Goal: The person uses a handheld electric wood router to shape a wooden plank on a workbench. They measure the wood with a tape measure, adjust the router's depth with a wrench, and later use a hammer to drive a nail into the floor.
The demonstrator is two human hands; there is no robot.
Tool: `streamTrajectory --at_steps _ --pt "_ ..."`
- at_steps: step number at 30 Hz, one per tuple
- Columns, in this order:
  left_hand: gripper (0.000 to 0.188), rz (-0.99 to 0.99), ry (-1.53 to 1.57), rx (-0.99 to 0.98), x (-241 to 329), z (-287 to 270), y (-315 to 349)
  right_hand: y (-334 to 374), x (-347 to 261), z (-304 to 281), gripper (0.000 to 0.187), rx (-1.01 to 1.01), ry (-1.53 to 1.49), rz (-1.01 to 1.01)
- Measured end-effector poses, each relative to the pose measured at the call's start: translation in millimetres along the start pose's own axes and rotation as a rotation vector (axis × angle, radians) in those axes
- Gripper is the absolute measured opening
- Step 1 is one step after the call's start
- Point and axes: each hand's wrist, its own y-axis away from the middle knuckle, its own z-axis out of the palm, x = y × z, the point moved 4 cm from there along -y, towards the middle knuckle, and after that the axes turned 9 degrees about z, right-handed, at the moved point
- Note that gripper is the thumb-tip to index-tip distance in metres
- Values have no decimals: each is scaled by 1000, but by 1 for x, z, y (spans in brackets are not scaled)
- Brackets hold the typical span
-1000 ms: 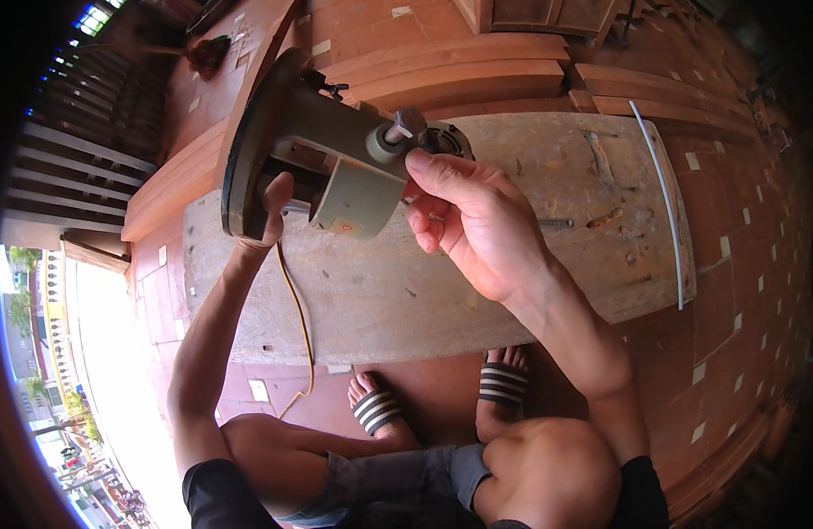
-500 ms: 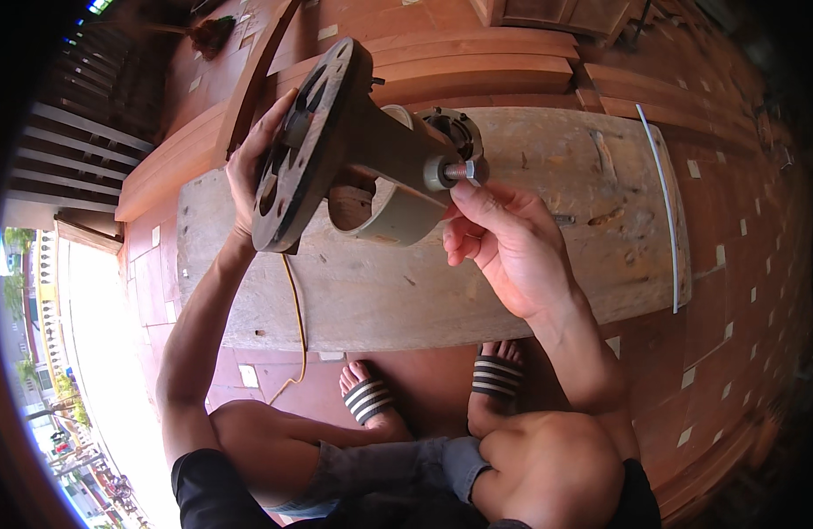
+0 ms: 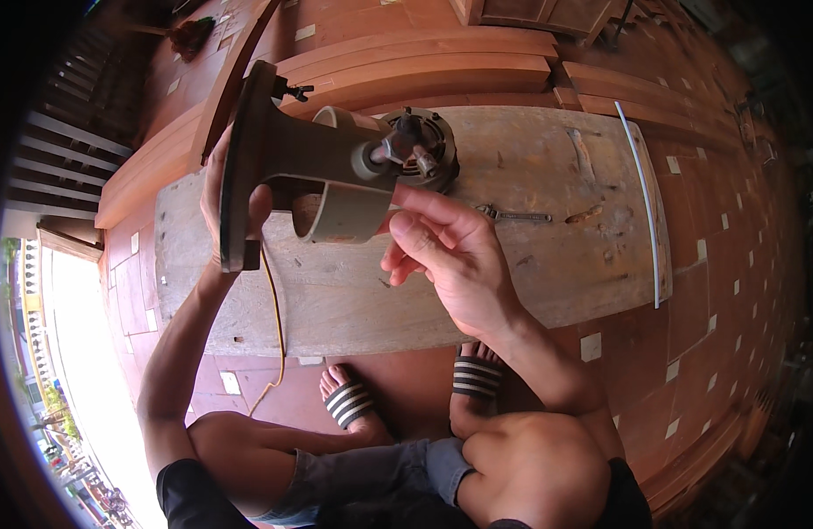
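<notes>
My left hand [image 3: 218,198] grips a grey metal router base [image 3: 283,145] by its dark flat plate, thumb on the near side. The base is tipped on its side above the wooden board, its plate to the left and its round collar [image 3: 349,212] to the right. A bolt [image 3: 387,152] sticks out of the boss on the collar, its outer end blurred. Just below it is my right hand [image 3: 455,256], fingers loosely bent and apart, with nothing visible in them. Its index fingertip is close to the collar's edge; whether it touches, I cannot tell. Behind stands a dark, vented motor [image 3: 437,145].
An adjustable wrench [image 3: 521,216] lies on the worn wooden board [image 3: 548,273]. A white strip [image 3: 640,203] runs along its right end. A yellow cord [image 3: 272,304] hangs over the near edge. Long timber beams [image 3: 424,66] lie beyond, and a slatted railing [image 3: 67,167] stands left.
The router base has turned so its plate stands nearly edge-on, and it has shifted left. My right hand has come off the bolt and moved down and left. The wrench now shows fully.
</notes>
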Motion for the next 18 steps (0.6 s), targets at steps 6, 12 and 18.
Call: streamTrajectory --at_steps 6,12,18 --pt "63 -83 -3 42 -19 7 12 2 2 4 38 -55 174 3" --pt "58 -309 341 117 -62 10 38 14 10 -17 30 57 244 13" --pt "54 -367 426 167 -69 22 28 22 13 -62 22 228 368 -26"
